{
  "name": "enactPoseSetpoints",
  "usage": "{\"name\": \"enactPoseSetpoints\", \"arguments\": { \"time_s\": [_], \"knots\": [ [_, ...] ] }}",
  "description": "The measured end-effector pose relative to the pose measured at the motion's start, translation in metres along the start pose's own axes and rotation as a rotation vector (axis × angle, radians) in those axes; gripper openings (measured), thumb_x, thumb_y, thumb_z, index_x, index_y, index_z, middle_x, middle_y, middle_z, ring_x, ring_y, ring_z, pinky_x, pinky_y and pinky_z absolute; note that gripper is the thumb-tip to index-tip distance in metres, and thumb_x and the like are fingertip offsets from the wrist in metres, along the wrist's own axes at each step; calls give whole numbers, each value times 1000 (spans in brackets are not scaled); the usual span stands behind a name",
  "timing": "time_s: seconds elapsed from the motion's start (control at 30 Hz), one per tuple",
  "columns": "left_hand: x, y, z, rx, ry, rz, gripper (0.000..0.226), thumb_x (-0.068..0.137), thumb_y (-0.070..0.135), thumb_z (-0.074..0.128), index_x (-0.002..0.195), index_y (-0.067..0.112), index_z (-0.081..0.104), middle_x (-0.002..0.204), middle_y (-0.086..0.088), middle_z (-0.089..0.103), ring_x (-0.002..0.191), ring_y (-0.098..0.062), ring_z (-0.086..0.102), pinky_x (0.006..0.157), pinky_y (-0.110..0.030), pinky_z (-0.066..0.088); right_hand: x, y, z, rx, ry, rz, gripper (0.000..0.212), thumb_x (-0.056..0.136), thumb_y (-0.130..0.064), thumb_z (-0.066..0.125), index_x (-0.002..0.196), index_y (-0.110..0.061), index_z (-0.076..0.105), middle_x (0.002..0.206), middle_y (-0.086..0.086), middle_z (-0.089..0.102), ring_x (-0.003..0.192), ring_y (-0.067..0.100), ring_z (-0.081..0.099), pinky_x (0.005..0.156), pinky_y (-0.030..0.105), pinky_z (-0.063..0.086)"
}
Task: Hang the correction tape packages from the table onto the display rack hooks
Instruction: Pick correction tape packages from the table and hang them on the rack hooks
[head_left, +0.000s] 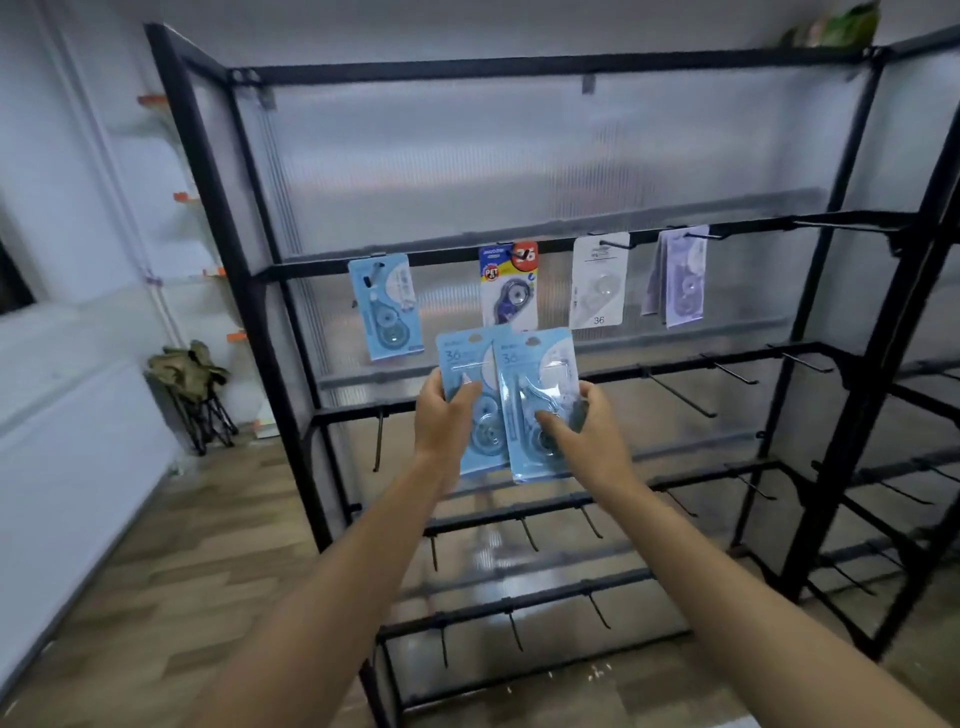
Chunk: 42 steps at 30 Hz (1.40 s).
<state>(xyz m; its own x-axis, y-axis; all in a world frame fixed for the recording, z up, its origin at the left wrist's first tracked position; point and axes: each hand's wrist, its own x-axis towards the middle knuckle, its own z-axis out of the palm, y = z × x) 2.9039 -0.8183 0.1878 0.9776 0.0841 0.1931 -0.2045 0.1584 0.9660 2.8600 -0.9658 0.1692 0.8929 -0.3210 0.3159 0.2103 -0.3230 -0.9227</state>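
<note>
Presently the left hand (444, 415) has its thumb curled across the face of a light-blue carded blister package of correction tape (475, 395), with the fingers behind the card and out of sight; the right hand (582, 431) pinches a second, matching light-blue package (537, 395), thumb on the clear blister, fingers wrapped round its right edge. Both packages are held upright, side by side, the right one overlapping the left, raised in front of the black metal display rack (857, 364) and just below its stocked rail. On that rail hang four items: a light-blue package (387, 306) at the left, a white package with red and yellow print (509, 286), a plain white package (598, 280) and pale lilac packages (680, 275). Bare black hooks (680, 395) project from the rails below. The table is not in view. Risks, as judged: with each hand occupied, neither can steady a card at its hanger hole, so a hook tip may miss the hole and bend or tear the card; the overlapping edges may snag; a nudge could swing or dislodge the hung light-blue package nearby.
</note>
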Motion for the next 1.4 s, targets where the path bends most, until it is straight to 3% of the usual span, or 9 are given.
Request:
{"name": "enactPoseSetpoints", "arguments": {
  "time_s": [0.13,0.27,0.47,0.67,0.9,1.07,1.23,1.3,1.4],
  "knots": [
    [17,24,-23,42,65,140,13,90,8,59,93,21,57,87,-1,68,78,-19,67,65,-32,58,12,-26,25,65,-26,-70,44,84,-20,70,122,-10,49,114,4,62,100,17,61,88,40,53],
    [34,43,-46,77,154,248,15,91,11,59,101,22,55,97,-2,68,86,-22,69,70,-37,58,20,-48,46,124,-27,-132,46,85,-21,70,124,-10,49,118,3,62,104,17,61,90,41,53],
    [48,54,-69,100,186,327,18,92,14,58,100,28,51,96,2,68,78,-10,71,59,-25,56,24,-59,70,195,16,-159,45,84,-19,70,124,-10,51,117,2,62,105,16,61,90,43,53],
    [54,52,-74,136,170,302,15,94,15,57,107,21,54,101,-6,68,88,-23,70,73,-44,59,28,-63,82,210,-26,-155,52,83,-21,70,129,-10,48,122,6,61,109,20,60,89,45,54],
    [63,46,-81,94,190,307,15,93,13,58,102,25,58,99,-2,70,83,-18,71,65,-37,60,32,-69,93,215,-54,-209,46,82,-21,72,123,-16,50,117,0,63,102,12,63,85,39,56],
    [84,41,-86,160,131,187,14,93,20,59,99,32,61,92,-2,72,81,-21,72,67,-40,60,35,-75,104,182,-108,-242,48,82,-24,72,124,-20,49,114,-4,64,98,9,63,82,35,57],
    [122,43,-94,370,125,114,20,92,19,61,111,13,62,94,-5,71,77,-15,67,63,-32,58,38,-78,114,120,-132,-274,54,82,-25,72,129,-21,47,110,-8,62,93,3,62,79,25,56],
    [136,46,-95,437,147,94,22,93,21,58,110,8,61,80,2,67,66,-10,62,51,-22,50,39,-79,117,96,-132,-286,55,82,-26,72,131,-21,45,108,-10,61,89,1,62,77,22,55],
    [155,48,-94,410,190,13,30,96,24,50,111,-2,55,64,5,57,58,-14,56,56,-30,46,42,-81,120,62,-142,-292,57,83,-28,71,132,-21,43,104,-16,59,85,-3,61,73,16,54]
  ]
}}
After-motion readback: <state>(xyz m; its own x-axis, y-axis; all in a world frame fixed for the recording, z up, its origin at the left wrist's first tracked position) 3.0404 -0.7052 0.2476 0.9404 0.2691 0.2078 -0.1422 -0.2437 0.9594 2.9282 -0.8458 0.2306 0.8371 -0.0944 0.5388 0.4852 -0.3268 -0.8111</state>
